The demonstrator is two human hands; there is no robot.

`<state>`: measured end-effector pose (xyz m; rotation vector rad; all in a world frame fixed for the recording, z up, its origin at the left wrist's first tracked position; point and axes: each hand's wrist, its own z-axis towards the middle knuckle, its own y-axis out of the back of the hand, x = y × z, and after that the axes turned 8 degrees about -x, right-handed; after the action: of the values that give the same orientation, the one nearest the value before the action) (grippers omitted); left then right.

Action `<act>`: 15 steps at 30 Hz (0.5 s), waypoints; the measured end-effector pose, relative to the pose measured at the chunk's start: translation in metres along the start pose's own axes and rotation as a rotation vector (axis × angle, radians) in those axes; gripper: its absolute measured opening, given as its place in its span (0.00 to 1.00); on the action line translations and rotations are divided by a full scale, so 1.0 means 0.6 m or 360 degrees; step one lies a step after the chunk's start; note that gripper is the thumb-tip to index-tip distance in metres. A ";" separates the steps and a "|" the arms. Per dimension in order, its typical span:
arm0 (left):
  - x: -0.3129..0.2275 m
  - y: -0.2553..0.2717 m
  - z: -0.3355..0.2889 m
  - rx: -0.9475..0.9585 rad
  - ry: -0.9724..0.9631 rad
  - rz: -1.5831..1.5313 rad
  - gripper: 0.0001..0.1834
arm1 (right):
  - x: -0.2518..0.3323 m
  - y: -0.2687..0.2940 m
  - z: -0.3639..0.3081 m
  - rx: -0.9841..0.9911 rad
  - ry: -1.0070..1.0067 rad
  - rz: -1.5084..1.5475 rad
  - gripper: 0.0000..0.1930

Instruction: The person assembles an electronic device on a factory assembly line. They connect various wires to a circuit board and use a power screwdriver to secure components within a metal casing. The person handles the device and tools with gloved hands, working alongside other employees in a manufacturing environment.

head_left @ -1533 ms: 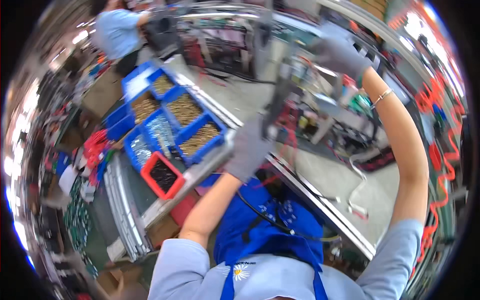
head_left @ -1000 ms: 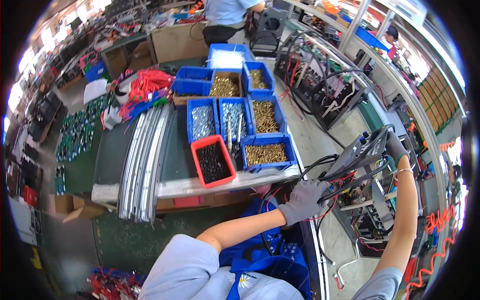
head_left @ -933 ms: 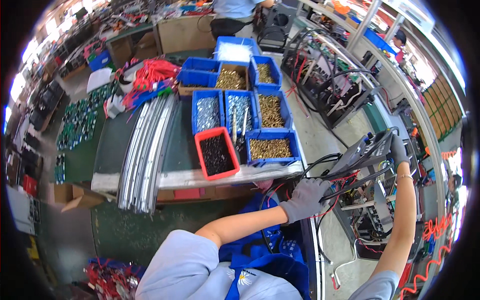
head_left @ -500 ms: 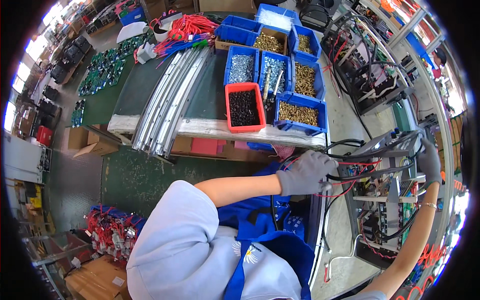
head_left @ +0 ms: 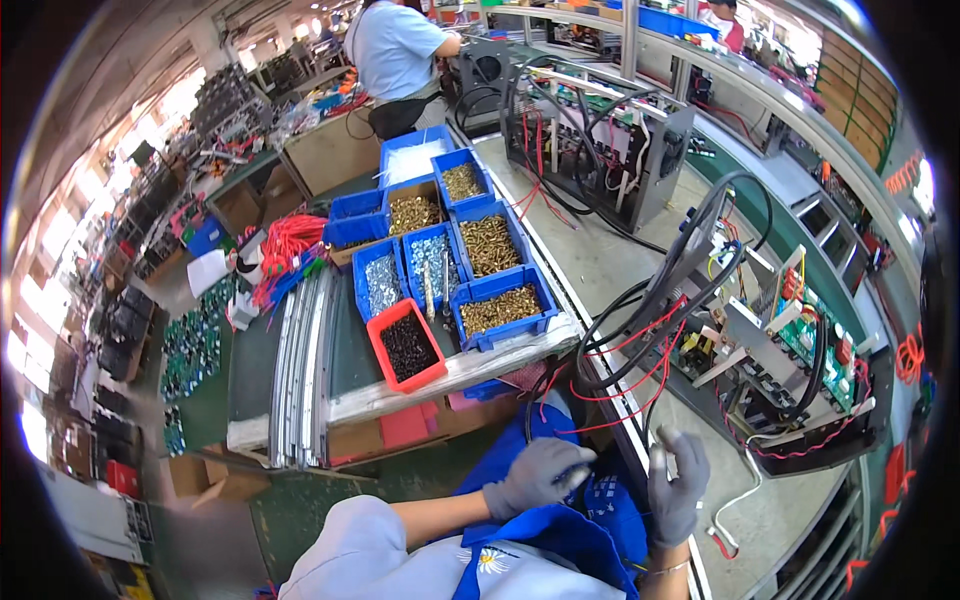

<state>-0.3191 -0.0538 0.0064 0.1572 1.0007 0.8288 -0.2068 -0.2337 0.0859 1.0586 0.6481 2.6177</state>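
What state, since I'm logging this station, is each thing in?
Left hand: gloved, curled; whether it holds anything is unclear
Right hand: gloved, open, seemingly empty
Black cables: bent in loose loops
Red wires: slack, curving
Nearer chassis: uncovered, circuit boards exposed
Farther chassis: uncovered too
White cord: lying loosely bent
Red bin: open, holding black parts
Front blue bin: open, holding brass-coloured parts
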 end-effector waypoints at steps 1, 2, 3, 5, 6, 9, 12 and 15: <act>0.002 -0.020 0.000 0.0112 -0.0022 -0.0080 0.13 | -0.009 -0.007 -0.033 -0.0059 -0.0263 0.0090 0.08; -0.001 -0.036 0.002 0.0229 -0.0039 -0.0176 0.12 | -0.013 -0.008 -0.061 -0.0118 -0.0531 0.0166 0.07; -0.005 -0.049 0.006 0.0239 -0.0090 -0.0192 0.12 | -0.019 -0.010 -0.084 -0.0177 -0.0575 0.0157 0.06; -0.024 -0.076 0.022 0.0322 -0.0222 -0.0313 0.12 | -0.016 0.012 -0.101 -0.0128 -0.0494 0.0021 0.06; -0.030 -0.086 0.031 0.0351 -0.0275 -0.0363 0.12 | -0.013 0.033 -0.100 -0.0067 -0.0445 -0.0130 0.06; -0.044 -0.119 0.059 0.0509 -0.0390 -0.0546 0.12 | -0.035 0.102 -0.105 -0.0110 -0.0384 -0.0318 0.09; -0.076 -0.149 0.066 0.0507 -0.0410 -0.0620 0.10 | -0.039 0.204 -0.134 -0.0343 -0.0379 -0.0832 0.09; -0.106 -0.152 0.047 0.0659 -0.0330 -0.0603 0.10 | -0.006 0.332 -0.191 -0.0591 -0.0435 -0.1222 0.10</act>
<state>-0.2641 -0.1532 0.0221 0.3861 0.9561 0.2475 -0.2965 -0.4444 0.1077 0.8120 0.3750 1.7971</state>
